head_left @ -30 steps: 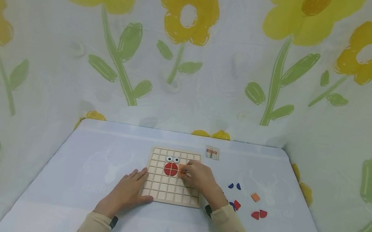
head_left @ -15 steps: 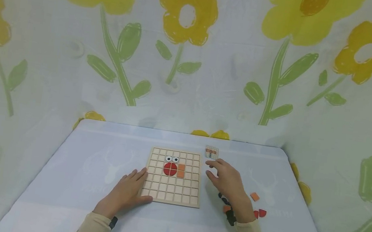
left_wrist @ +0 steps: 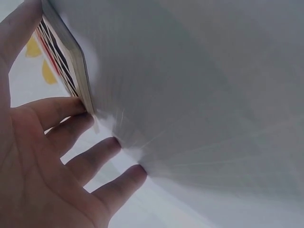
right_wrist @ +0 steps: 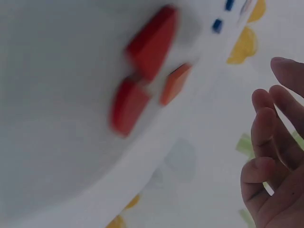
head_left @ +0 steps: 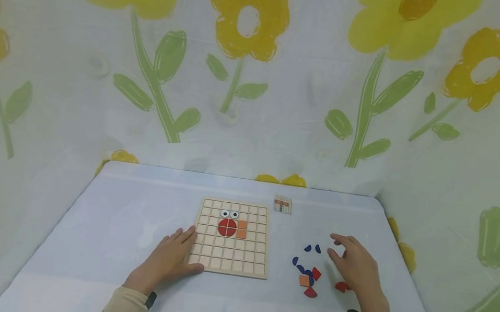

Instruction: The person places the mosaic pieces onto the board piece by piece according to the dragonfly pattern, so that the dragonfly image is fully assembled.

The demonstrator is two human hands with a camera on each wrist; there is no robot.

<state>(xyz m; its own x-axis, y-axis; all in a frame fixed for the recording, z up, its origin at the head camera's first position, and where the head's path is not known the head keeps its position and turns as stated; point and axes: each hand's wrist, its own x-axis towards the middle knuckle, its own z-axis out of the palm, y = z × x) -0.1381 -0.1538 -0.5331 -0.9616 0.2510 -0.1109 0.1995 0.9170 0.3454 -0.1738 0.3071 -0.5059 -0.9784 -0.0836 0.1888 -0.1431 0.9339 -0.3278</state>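
Note:
A square wooden grid board (head_left: 228,253) lies on the table with two eye tiles (head_left: 229,214), a red circle of quarter pieces (head_left: 227,227) and orange squares (head_left: 242,229) set in it. My left hand (head_left: 172,256) rests at the board's left edge and near corner, fingers spread; the left wrist view shows its fingertips along the board's edge (left_wrist: 78,64). To the right, my right hand (head_left: 356,265) hovers with loosely bent fingers and nothing between them. Beneath it are red quarter pieces (right_wrist: 154,42) and an orange square (right_wrist: 175,84), which the hand hides in the head view.
Between board and right hand lie loose dark blue half-round pieces (head_left: 308,248), red quarters (head_left: 310,292) and an orange square (head_left: 304,280). A small pattern card (head_left: 283,204) lies beyond the board's far right corner. Flower-printed cloth (head_left: 240,86) surrounds the table (head_left: 139,204).
My right hand has let go of an orange square on the board and moved right, over the loose pieces. My left hand stays at the board's edge.

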